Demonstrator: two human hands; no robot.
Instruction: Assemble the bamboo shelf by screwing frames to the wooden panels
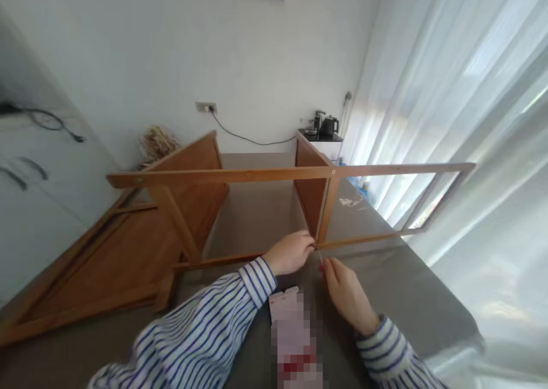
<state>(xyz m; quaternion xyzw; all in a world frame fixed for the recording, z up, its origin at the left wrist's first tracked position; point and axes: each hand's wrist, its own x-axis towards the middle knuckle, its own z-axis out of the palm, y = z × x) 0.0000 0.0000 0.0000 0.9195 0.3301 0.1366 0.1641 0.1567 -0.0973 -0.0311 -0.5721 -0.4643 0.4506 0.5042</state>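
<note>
A wooden frame [274, 175] of thin rails stands on its edge on the grey floor covering [406, 297]. My left hand [290, 253] is closed on the lower rail, right where an upright post [327, 209] meets it. My right hand [346, 293] is pinched on a thin metal tool or pin [320, 257], its tip pointing up at that joint. Both sleeves are blue and white striped.
A large wooden panel with side boards [128, 257] lies on the left. Another wooden board [309, 189] stands behind the frame. A white cabinet with a kettle [327, 127] is at the back wall. Sheer curtains [471, 120] hang on the right. White drawers [25, 206] stand at left.
</note>
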